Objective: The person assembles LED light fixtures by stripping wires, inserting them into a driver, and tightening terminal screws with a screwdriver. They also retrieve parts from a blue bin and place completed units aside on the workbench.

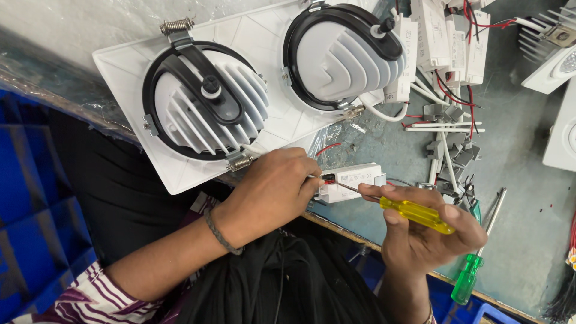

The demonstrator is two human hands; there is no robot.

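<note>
Your left hand (pixel 273 192) pinches a red wire (pixel 329 178) against the small white box (pixel 351 180) at the bench edge. Your right hand (pixel 429 231) is closed around a yellow screwdriver (pixel 414 213); hold its tip squarely in the terminal.

A white twin downlight housing (pixel 180 78) with two finned heat sinks in black rings fills the upper left of the frame. A green-handled screwdriver (pixel 471 273) lies at lower right. White driver boxes (pixel 447 36) with red and white wires sit at upper centre-right, grey clips (pixel 447 144) below them. Blue crates (pixel 36 198) occupy the left edge.
</note>
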